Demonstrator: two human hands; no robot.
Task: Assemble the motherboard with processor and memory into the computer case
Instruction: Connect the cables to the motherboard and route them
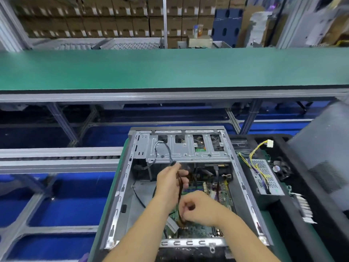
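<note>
An open computer case (pixel 132 178) lies flat in the lower middle of the frame, its long axis running from the bottom edge up toward the drive cage (pixel 188 148) at its top. The motherboard (pixel 200 228) already sits on the case floor, green, in the lower right part of the interior, directly beneath both hands. The left hand (pixel 169 184) is raised near the centre of the case, fingers curled around the upper part of a thin brown cable (pixel 179 193). The cable runs nearly straight down the frame to the right hand (pixel 198 208), which is lower and closer to the board, its fingertips pinching the cable's lower end. That end hangs just above the board's left edge; whether it touches a connector cannot be told. The right hand seems the one placed to seat the plug, pressing downward, while the left keeps the slack clear. To the right of the case, a power supply (pixel 264 178) with yellow wires rests on a black tray (pixel 321 233). A green tabletop (pixel 170 69) stretches across the upper frame.
</note>
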